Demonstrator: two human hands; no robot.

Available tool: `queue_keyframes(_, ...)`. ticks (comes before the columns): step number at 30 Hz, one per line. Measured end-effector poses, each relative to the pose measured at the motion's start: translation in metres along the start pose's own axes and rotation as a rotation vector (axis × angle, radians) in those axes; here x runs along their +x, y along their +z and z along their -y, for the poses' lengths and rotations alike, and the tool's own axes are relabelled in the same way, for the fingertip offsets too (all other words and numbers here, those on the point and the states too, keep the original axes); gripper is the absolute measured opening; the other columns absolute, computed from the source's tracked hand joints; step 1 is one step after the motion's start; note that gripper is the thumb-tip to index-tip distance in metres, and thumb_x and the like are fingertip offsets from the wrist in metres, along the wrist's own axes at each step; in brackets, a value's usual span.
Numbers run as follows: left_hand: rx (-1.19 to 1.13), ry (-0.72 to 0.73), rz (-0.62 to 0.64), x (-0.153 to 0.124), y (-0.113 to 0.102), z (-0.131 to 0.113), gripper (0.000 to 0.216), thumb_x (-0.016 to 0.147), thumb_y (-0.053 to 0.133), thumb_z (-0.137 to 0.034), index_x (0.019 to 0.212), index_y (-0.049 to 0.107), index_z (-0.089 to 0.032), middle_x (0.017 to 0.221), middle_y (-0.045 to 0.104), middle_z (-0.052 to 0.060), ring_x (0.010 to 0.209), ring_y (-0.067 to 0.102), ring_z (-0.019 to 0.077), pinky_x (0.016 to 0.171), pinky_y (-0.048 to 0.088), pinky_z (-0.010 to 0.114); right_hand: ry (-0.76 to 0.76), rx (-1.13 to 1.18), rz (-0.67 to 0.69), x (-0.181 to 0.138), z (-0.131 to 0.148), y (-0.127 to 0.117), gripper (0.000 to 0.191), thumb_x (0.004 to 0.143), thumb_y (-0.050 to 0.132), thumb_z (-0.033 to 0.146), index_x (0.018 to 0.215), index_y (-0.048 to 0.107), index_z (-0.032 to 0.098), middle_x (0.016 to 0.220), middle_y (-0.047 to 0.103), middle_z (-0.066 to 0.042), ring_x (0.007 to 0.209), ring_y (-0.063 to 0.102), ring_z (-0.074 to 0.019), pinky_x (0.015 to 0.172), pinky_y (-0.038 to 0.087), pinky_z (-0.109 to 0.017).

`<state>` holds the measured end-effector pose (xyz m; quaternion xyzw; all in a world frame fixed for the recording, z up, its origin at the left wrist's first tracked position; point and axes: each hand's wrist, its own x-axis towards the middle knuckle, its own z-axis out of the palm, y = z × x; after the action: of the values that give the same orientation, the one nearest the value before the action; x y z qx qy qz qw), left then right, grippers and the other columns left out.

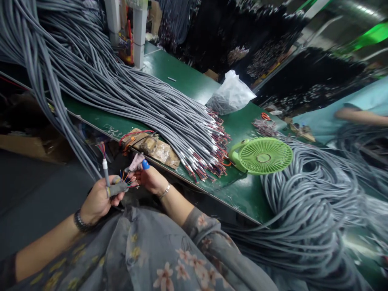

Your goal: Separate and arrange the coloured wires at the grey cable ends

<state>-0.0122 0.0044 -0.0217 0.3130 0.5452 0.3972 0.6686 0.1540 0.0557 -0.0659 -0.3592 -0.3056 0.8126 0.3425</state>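
My left hand (pixel 101 197) is closed around a grey cable, its thumb and a finger wearing grey finger covers. Coloured wires (pixel 129 182) fan out from the cable end between my two hands. A second grey cable end (pixel 105 167), with a white band and red and blue wires, stands up beside my left hand. My right hand (pixel 153 180) is close to the fanned wires, its fingers apart. One of its digits has a blue cover, another a pinkish one. Whether its lower fingertips touch the wires is hard to make out.
A thick bundle of grey cables (pixel 136 93) lies across the green table (pixel 182 64). Near the edge are a taped cardboard piece (pixel 160 151) and a green fan (pixel 263 155). Beyond sit a plastic bag (pixel 232 95) and orange-handled scissors (pixel 266 117). Coiled cables (pixel 312 190) and another person's arm (pixel 360 116) are right.
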Motion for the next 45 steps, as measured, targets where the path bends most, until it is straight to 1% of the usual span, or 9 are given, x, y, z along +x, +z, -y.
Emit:
queue_keyframes(3, 0.043, 0.017, -0.003, -0.006, 0.0, 0.004, 0.038, 0.046, 0.088, -0.044, 0.047, 0.058, -0.021, 0.04, 0.056, -0.003, 0.032, 0.041, 0.006, 0.035, 0.028, 0.018, 0.002, -0.154, 0.061, -0.01, 0.002, -0.003, 0.056, 0.069, 0.089, 0.067, 0.083, 0.07, 0.016, 0.077, 0.071, -0.003, 0.064, 0.059, -0.0117, 0.066, 0.052, -0.027)
queue_keyframes(6, 0.085, 0.042, 0.017, -0.007, -0.001, 0.009, 0.032, 0.049, 0.084, -0.043, 0.049, 0.061, -0.021, 0.041, 0.058, -0.002, 0.034, 0.044, 0.0078, 0.037, 0.032, 0.02, -0.059, -0.262, 0.047, -0.015, 0.002, 0.003, 0.051, 0.06, 0.098, 0.054, 0.079, 0.07, 0.016, 0.073, 0.068, 0.002, 0.064, 0.057, -0.0102, 0.069, 0.051, -0.026)
queue_keyframes(10, 0.202, 0.03, 0.123, -0.003, -0.003, 0.013, 0.021, 0.054, 0.076, -0.038, 0.051, 0.062, -0.022, 0.044, 0.062, -0.001, 0.035, 0.047, 0.0097, 0.038, 0.034, 0.021, -0.124, -0.333, 0.053, -0.017, 0.001, 0.014, 0.054, 0.053, 0.099, 0.056, 0.074, 0.069, 0.016, 0.068, 0.067, 0.004, 0.063, 0.056, -0.0098, 0.067, 0.05, -0.025)
queue_keyframes(15, 0.246, 0.013, 0.164, -0.001, -0.004, 0.014, 0.022, 0.056, 0.075, -0.037, 0.051, 0.061, -0.021, 0.044, 0.063, 0.001, 0.036, 0.049, 0.0101, 0.038, 0.031, 0.02, -0.17, -0.373, 0.005, -0.021, 0.005, 0.01, 0.05, 0.06, 0.094, 0.06, 0.074, 0.072, 0.017, 0.068, 0.066, 0.004, 0.063, 0.055, -0.0096, 0.066, 0.049, -0.024)
queue_keyframes(18, 0.17, 0.033, 0.108, -0.001, -0.004, 0.016, 0.027, 0.058, 0.08, -0.042, 0.055, 0.062, -0.022, 0.047, 0.065, 0.001, 0.036, 0.05, 0.0105, 0.038, 0.033, 0.021, -0.068, -0.319, -0.022, -0.024, 0.006, 0.003, 0.05, 0.062, 0.094, 0.059, 0.078, 0.072, 0.017, 0.071, 0.068, 0.002, 0.063, 0.058, -0.0105, 0.064, 0.05, -0.025)
queue_keyframes(21, 0.128, 0.056, 0.074, -0.001, -0.003, 0.018, 0.032, 0.06, 0.083, -0.046, 0.057, 0.063, -0.021, 0.049, 0.065, 0.001, 0.038, 0.05, 0.0105, 0.04, 0.037, 0.022, -0.004, -0.233, -0.027, -0.026, 0.002, 0.001, 0.055, 0.055, 0.097, 0.059, 0.08, 0.07, 0.018, 0.07, 0.067, 0.003, 0.061, 0.058, -0.0105, 0.061, 0.051, -0.025)
queue_keyframes(28, 0.171, 0.046, 0.137, 0.0, -0.004, 0.018, 0.033, 0.058, 0.085, -0.045, 0.056, 0.063, -0.021, 0.048, 0.066, 0.001, 0.038, 0.053, 0.0114, 0.039, 0.033, 0.022, -0.13, -0.249, -0.06, -0.021, -0.004, 0.014, 0.051, 0.053, 0.1, 0.051, 0.07, 0.066, 0.018, 0.063, 0.064, 0.005, 0.058, 0.055, -0.0092, 0.064, 0.049, -0.026)
queue_keyframes(38, 0.027, 0.065, -0.034, -0.007, 0.001, 0.012, 0.037, 0.051, 0.087, -0.047, 0.051, 0.062, -0.02, 0.046, 0.065, 0.002, 0.038, 0.052, 0.0108, 0.04, 0.034, 0.021, -0.141, -0.197, -0.185, -0.019, -0.011, 0.02, 0.045, 0.057, 0.097, 0.049, 0.069, 0.066, 0.019, 0.063, 0.065, 0.003, 0.055, 0.053, -0.0094, 0.061, 0.047, -0.026)
queue_keyframes(45, 0.102, 0.023, 0.094, -0.002, -0.004, 0.02, 0.028, 0.058, 0.081, -0.042, 0.055, 0.065, -0.019, 0.05, 0.066, 0.003, 0.039, 0.052, 0.0113, 0.04, 0.035, 0.023, -0.124, -0.219, -0.137, -0.018, -0.01, 0.022, 0.046, 0.057, 0.098, 0.051, 0.071, 0.069, 0.018, 0.065, 0.067, 0.002, 0.058, 0.056, -0.0103, 0.062, 0.048, -0.026)
